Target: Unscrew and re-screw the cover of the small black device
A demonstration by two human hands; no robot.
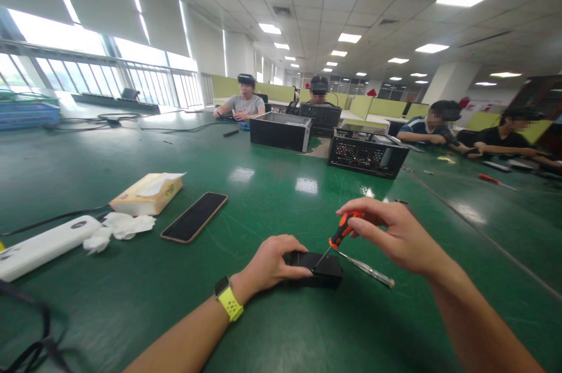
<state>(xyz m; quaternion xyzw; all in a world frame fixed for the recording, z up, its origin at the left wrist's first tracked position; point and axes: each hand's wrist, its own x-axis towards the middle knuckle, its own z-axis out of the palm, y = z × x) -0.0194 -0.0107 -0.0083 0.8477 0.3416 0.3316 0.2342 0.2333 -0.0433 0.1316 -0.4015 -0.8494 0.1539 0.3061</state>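
Observation:
A small black box-shaped device [327, 267] lies on the green table, and my left hand [281, 262] is closed round its left end, thumb along the near side. My right hand [393, 232] pinches the top of an orange and black screwdriver [340, 233] between thumb and fingers. The screwdriver is tilted, its thin shaft running down to the top of the device near my left thumb. What the tip meets is too small to make out. Just right of the device rests a second, slim screwdriver with a clear handle [373, 273].
Left of my hands lie a phone [195, 218], a tissue pack [147, 194], crumpled tissues [125, 225] and a white power strip [48, 247]. Further off stand black computer cases [281, 133]. Another screwdriver [496, 181] lies far right. Several people sit around the table.

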